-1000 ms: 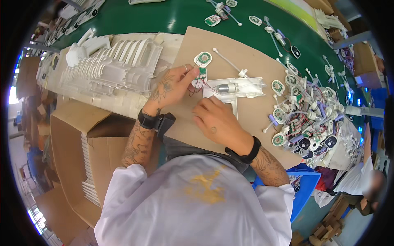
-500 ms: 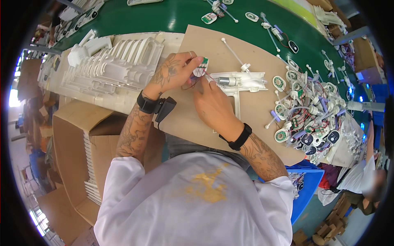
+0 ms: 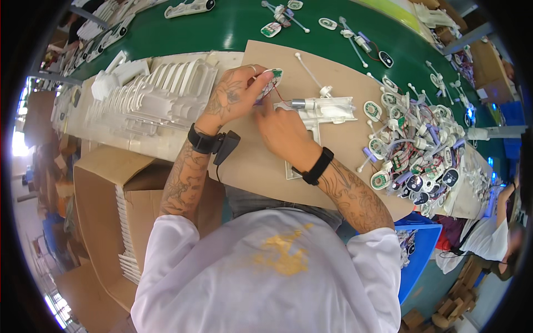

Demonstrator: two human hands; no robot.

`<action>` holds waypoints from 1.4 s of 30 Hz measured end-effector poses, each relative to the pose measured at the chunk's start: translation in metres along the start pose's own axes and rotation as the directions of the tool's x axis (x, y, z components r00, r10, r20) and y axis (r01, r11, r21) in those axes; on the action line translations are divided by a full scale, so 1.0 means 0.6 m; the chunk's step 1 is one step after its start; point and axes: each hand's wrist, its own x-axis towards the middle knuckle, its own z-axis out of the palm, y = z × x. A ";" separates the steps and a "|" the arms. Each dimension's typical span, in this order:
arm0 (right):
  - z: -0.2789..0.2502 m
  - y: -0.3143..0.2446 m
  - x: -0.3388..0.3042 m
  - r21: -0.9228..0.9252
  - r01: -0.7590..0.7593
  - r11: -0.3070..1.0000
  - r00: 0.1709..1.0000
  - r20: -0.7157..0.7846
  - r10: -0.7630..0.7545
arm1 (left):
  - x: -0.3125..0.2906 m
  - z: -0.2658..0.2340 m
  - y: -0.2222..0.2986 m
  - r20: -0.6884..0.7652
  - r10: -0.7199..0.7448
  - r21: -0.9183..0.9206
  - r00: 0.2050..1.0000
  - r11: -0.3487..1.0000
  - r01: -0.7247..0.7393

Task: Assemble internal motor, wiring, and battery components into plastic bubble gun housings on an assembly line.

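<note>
My left hand (image 3: pixel 236 91) pinches a small oval circuit board (image 3: pixel 274 79) with a green face and red wires (image 3: pixel 277 89). Close below it, the bent fingers of my right hand (image 3: pixel 284 136) are closed by the wires; what lies between them is hidden. A silver cylindrical motor (image 3: pixel 300 104) rests in an open white plastic housing shell (image 3: pixel 336 111), to the right of my fingertips. The shell's handle part runs toward me, partly behind my right hand. Beyond it lies a thin white rod (image 3: pixel 308 72) with a white fitting at its near end.
Brown cardboard (image 3: pixel 355 183) covers the work surface. White shells (image 3: pixel 161 91) stand in rows on the left. A heap of wired assemblies (image 3: pixel 416 150) fills the right. Past it runs a green belt (image 3: pixel 233 28) carrying parts. An open carton (image 3: pixel 100 188) and a blue bin (image 3: pixel 422 250) stand nearby.
The circuit board has tilted, showing less of its green face. My right hand has shifted slightly left and its fingers have curled in. The whole view has shifted a little.
</note>
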 end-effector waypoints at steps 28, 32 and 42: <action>-0.052 0.002 -0.201 0.946 -0.178 0.270 0.886 0.034 0.463 | -0.147 0.058 -0.015 0.238 -0.118 -0.609 0.964 0.755 0.243; -0.038 0.005 -0.203 0.954 -0.202 0.222 0.853 0.060 0.518 | -0.130 0.053 0.005 0.134 0.011 -0.331 0.991 0.943 0.034; -0.032 -0.007 -0.173 0.932 -0.216 0.290 0.755 -0.028 0.655 | -0.108 0.077 0.003 0.031 0.013 -0.097 0.999 0.995 -0.010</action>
